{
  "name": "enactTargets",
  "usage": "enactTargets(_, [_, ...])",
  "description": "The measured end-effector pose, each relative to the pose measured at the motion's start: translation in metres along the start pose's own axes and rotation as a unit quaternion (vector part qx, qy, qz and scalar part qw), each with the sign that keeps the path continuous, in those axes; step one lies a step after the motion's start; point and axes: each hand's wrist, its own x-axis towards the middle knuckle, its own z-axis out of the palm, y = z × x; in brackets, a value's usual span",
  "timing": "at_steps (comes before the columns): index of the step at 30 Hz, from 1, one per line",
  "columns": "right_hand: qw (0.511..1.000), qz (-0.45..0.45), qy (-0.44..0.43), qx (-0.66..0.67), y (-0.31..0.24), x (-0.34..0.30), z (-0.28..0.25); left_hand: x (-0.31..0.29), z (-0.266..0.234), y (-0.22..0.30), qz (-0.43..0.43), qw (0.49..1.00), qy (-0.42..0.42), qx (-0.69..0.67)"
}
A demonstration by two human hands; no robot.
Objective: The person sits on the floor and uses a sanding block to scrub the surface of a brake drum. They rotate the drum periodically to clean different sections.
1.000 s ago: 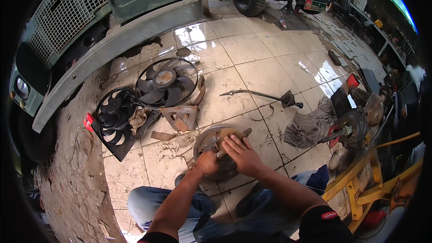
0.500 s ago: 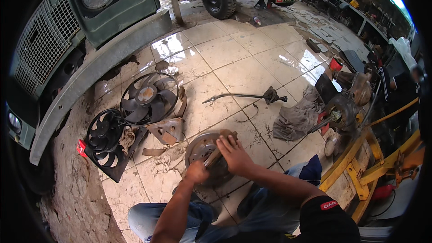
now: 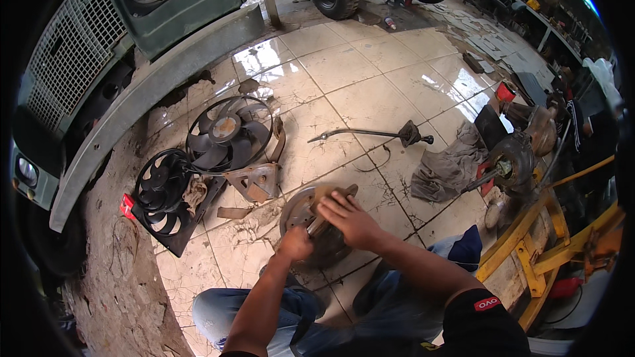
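Below me on the tiles lies a round, rusty metal drum-like part (image 3: 296,213) with holes in its face. My left hand (image 3: 296,244) is closed around the near end of a metal bar-like tool (image 3: 318,226) that slants across this part. My right hand (image 3: 352,223) lies over the tool's far end, fingers stretched out, close to a brown, slightly blurred piece (image 3: 329,193). My palm hides how the tool and the brown piece meet. Both hands are above the round part, between my jeans-clad knees.
Two black fans (image 3: 228,133) and a rusty bracket (image 3: 254,182) lie left. Ahead is a long lever (image 3: 360,132). To the right are a grey cloth (image 3: 444,165), a greasy hub-like part (image 3: 506,165) and a yellow metal frame (image 3: 529,258). A vehicle's bumper (image 3: 155,86) juts in at left.
The whole view has shifted slightly. My right hand has tilted over the tool, and more of the brown piece shows beyond its fingers. My left hand keeps its grip on the tool.
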Motion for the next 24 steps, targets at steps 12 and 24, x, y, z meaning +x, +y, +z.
enactTargets(12, [0.995, 0.058, 0.070, 0.047, 0.027, -0.001, -0.002, 0.007, 0.010, -0.003, 0.038, 0.999, 0.027, -0.007])
enactTargets(24, [0.993, 0.068, 0.084, 0.052, 0.056, -0.004, 0.007, -0.002, -0.006, 0.025, 0.005, 1.000, -0.013, 0.008])
